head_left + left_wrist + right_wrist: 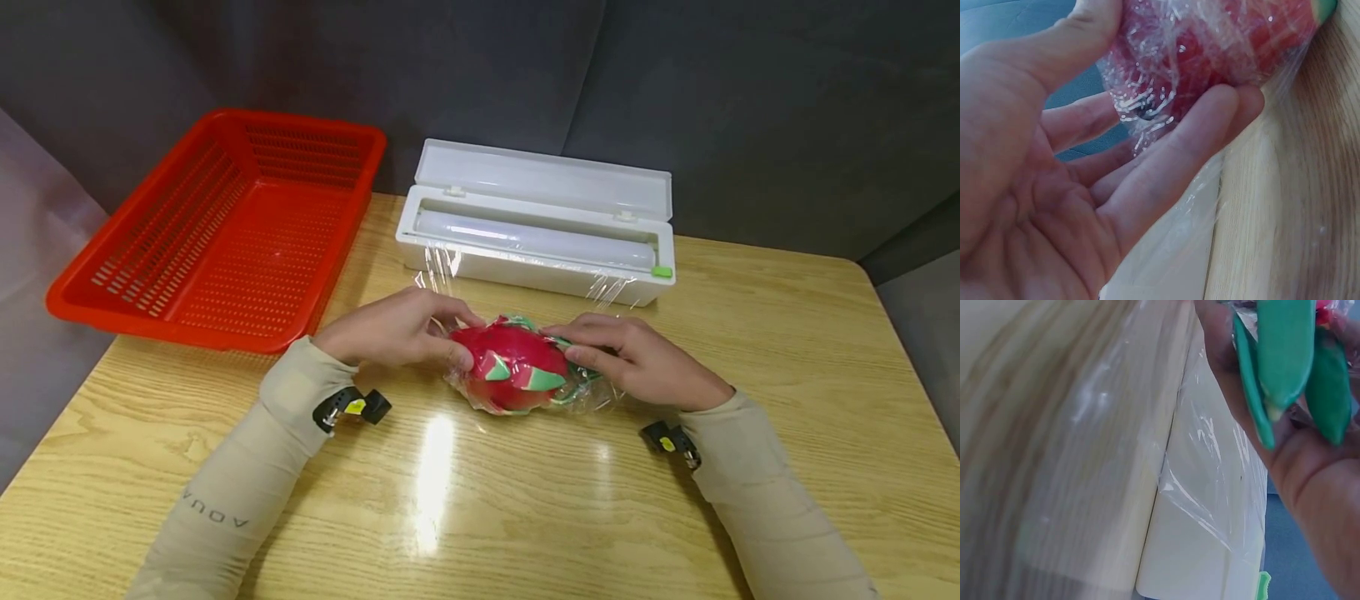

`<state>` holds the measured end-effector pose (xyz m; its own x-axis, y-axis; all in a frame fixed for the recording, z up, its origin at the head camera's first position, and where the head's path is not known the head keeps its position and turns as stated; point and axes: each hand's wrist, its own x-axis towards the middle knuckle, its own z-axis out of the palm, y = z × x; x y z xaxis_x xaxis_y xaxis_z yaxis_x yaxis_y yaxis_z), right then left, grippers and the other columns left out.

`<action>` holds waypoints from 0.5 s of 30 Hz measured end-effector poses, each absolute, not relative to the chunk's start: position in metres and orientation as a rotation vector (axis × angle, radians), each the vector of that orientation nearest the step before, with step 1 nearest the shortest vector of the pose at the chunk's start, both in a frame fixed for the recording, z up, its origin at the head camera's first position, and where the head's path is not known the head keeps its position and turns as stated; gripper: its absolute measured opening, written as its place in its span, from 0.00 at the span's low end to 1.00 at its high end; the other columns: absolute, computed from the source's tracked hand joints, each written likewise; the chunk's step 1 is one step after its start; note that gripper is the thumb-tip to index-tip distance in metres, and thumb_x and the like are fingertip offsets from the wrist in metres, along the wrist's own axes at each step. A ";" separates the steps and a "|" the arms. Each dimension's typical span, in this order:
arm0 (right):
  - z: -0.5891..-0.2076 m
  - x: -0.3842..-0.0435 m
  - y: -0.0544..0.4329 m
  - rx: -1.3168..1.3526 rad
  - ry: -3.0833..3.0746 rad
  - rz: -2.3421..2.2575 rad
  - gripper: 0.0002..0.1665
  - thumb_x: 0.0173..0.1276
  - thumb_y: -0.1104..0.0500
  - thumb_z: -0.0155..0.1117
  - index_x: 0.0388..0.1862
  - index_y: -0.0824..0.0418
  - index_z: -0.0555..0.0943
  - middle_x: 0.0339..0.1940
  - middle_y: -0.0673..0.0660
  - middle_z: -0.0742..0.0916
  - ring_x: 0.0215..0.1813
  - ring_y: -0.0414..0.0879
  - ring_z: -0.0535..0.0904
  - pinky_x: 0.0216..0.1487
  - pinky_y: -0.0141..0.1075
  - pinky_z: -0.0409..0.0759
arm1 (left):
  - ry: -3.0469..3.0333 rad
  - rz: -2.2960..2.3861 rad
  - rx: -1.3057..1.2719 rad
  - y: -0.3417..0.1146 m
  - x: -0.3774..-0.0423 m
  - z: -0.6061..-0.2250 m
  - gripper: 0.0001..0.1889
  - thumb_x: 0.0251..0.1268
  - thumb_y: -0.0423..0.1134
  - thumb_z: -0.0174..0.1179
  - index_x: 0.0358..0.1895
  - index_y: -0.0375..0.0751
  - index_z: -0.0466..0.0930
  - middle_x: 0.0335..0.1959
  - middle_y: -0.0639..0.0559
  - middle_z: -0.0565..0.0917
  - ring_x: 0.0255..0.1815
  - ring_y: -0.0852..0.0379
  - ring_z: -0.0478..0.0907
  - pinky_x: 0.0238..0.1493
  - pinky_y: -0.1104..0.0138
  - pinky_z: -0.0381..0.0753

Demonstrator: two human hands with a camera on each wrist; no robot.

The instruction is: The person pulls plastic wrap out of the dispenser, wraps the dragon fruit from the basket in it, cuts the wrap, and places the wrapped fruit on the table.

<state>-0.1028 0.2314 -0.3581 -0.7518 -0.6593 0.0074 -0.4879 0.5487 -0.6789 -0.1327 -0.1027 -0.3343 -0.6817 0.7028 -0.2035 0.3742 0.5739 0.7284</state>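
A pinkish-red dragon fruit (517, 346) with green-tipped scales sits between both hands near the middle of the table, partly covered in clear cling film. My left hand (401, 327) holds its left end, thumb on the near side and fingers beyond. In the left wrist view, crinkled film (1147, 94) bunches over the end beside those fingers. Around the right end, with its long green scales (1286, 350), my right hand (637, 354) keeps a grip with thumb and fingers. Film stretches from the fruit back to a white cling film dispenser (517, 275), its lid raised.
Inside the dispenser lies a film roll (525, 237), and a green slide cutter (662, 272) sits at the right of its front edge. A red plastic basket (217, 335) with slotted sides stands at the left. Dark cloth (750, 108) hangs behind the wooden table (525, 508).
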 end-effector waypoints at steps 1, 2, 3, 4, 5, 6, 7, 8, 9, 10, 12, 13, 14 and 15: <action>-0.358 -0.103 0.231 -0.958 2.539 -0.994 0.24 0.79 0.55 0.61 0.71 0.46 0.79 0.61 0.47 0.87 0.55 0.40 0.81 0.55 0.32 0.84 | 2.328 0.918 0.863 -0.103 -0.133 -0.334 0.28 0.63 0.50 0.73 0.65 0.48 0.82 0.58 0.54 0.87 0.44 0.57 0.84 0.46 0.65 0.86; -0.358 -0.103 0.231 -0.955 2.540 -0.989 0.24 0.79 0.55 0.61 0.71 0.46 0.79 0.61 0.47 0.87 0.56 0.40 0.81 0.56 0.32 0.84 | 2.325 0.917 0.862 -0.103 -0.133 -0.334 0.28 0.63 0.50 0.73 0.65 0.48 0.82 0.58 0.54 0.87 0.44 0.57 0.84 0.46 0.65 0.86; -0.358 -0.102 0.231 -0.951 2.542 -0.983 0.24 0.79 0.55 0.61 0.71 0.46 0.79 0.61 0.47 0.87 0.56 0.40 0.81 0.56 0.32 0.84 | 2.322 0.916 0.863 -0.103 -0.133 -0.334 0.28 0.63 0.50 0.73 0.65 0.48 0.82 0.58 0.54 0.87 0.44 0.57 0.84 0.46 0.65 0.86; -0.357 -0.102 0.230 -0.946 2.544 -0.978 0.24 0.79 0.54 0.61 0.71 0.45 0.79 0.61 0.47 0.87 0.56 0.40 0.81 0.56 0.33 0.84 | 2.319 0.917 0.861 -0.103 -0.133 -0.334 0.28 0.63 0.50 0.73 0.65 0.48 0.82 0.58 0.54 0.87 0.45 0.57 0.84 0.46 0.65 0.86; -0.357 -0.102 0.230 -0.941 2.545 -0.973 0.24 0.79 0.54 0.61 0.71 0.45 0.79 0.61 0.48 0.87 0.56 0.40 0.81 0.56 0.33 0.84 | 2.315 0.919 0.860 -0.103 -0.133 -0.335 0.28 0.63 0.50 0.73 0.65 0.48 0.82 0.58 0.54 0.87 0.45 0.57 0.84 0.47 0.65 0.86; -0.357 -0.101 0.230 -0.934 2.545 -0.970 0.24 0.79 0.54 0.61 0.71 0.45 0.79 0.62 0.47 0.87 0.56 0.41 0.81 0.56 0.33 0.85 | 2.312 0.920 0.858 -0.103 -0.133 -0.335 0.28 0.63 0.50 0.73 0.65 0.48 0.82 0.58 0.54 0.87 0.45 0.57 0.84 0.46 0.65 0.86; -0.357 -0.101 0.230 -0.928 2.545 -0.968 0.24 0.79 0.53 0.61 0.71 0.45 0.79 0.62 0.47 0.87 0.56 0.41 0.81 0.56 0.33 0.85 | 2.309 0.923 0.857 -0.103 -0.133 -0.335 0.27 0.63 0.50 0.73 0.65 0.48 0.82 0.58 0.54 0.87 0.45 0.57 0.84 0.46 0.65 0.86; -0.356 -0.101 0.230 -0.922 2.546 -0.965 0.24 0.79 0.53 0.61 0.71 0.45 0.79 0.61 0.47 0.87 0.56 0.41 0.81 0.56 0.33 0.85 | 2.310 0.922 0.859 -0.103 -0.133 -0.335 0.27 0.63 0.50 0.73 0.64 0.47 0.82 0.58 0.54 0.87 0.45 0.57 0.84 0.47 0.65 0.86; -0.356 -0.101 0.229 -0.919 2.546 -0.965 0.23 0.79 0.53 0.61 0.71 0.45 0.79 0.61 0.47 0.87 0.56 0.41 0.81 0.56 0.33 0.84 | 2.309 0.923 0.858 -0.103 -0.133 -0.335 0.27 0.63 0.50 0.73 0.64 0.47 0.82 0.57 0.54 0.88 0.45 0.57 0.84 0.47 0.65 0.86; -0.356 -0.101 0.229 -0.916 2.548 -0.965 0.23 0.79 0.54 0.60 0.70 0.46 0.79 0.61 0.47 0.87 0.56 0.41 0.81 0.55 0.33 0.84 | 2.307 0.925 0.859 -0.103 -0.133 -0.334 0.27 0.63 0.50 0.73 0.64 0.47 0.82 0.56 0.54 0.88 0.46 0.57 0.84 0.47 0.65 0.86; -0.355 -0.100 0.229 -0.914 2.552 -0.962 0.23 0.79 0.54 0.60 0.70 0.46 0.80 0.60 0.47 0.87 0.55 0.41 0.82 0.55 0.33 0.84 | 2.300 0.929 0.859 -0.102 -0.133 -0.334 0.26 0.63 0.50 0.73 0.63 0.47 0.83 0.55 0.54 0.88 0.46 0.56 0.83 0.47 0.64 0.86; -0.355 -0.100 0.228 -0.918 2.557 -0.959 0.22 0.79 0.54 0.60 0.70 0.46 0.80 0.60 0.47 0.87 0.55 0.41 0.82 0.54 0.34 0.84 | 2.296 0.932 0.857 -0.102 -0.133 -0.334 0.26 0.63 0.50 0.73 0.63 0.47 0.83 0.55 0.54 0.88 0.46 0.56 0.83 0.47 0.64 0.86; -0.355 -0.100 0.228 -0.921 2.562 -0.957 0.22 0.79 0.54 0.60 0.69 0.47 0.80 0.60 0.47 0.87 0.55 0.40 0.82 0.54 0.34 0.84 | 2.292 0.935 0.855 -0.102 -0.132 -0.333 0.26 0.63 0.50 0.74 0.62 0.47 0.83 0.55 0.54 0.88 0.46 0.56 0.83 0.47 0.64 0.86; -0.355 -0.100 0.228 -0.924 2.567 -0.954 0.22 0.79 0.54 0.60 0.69 0.47 0.81 0.60 0.47 0.88 0.55 0.40 0.82 0.54 0.34 0.84 | 2.286 0.940 0.850 -0.102 -0.132 -0.333 0.26 0.63 0.49 0.74 0.62 0.47 0.83 0.54 0.53 0.89 0.46 0.56 0.84 0.47 0.64 0.86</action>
<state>-0.0999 0.2279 -0.3545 -0.7674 -0.6411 -0.0130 -0.4769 0.5841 -0.6568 -0.1322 -0.1017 -0.3330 -0.6670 0.7110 -0.2226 0.3488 0.5621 0.7499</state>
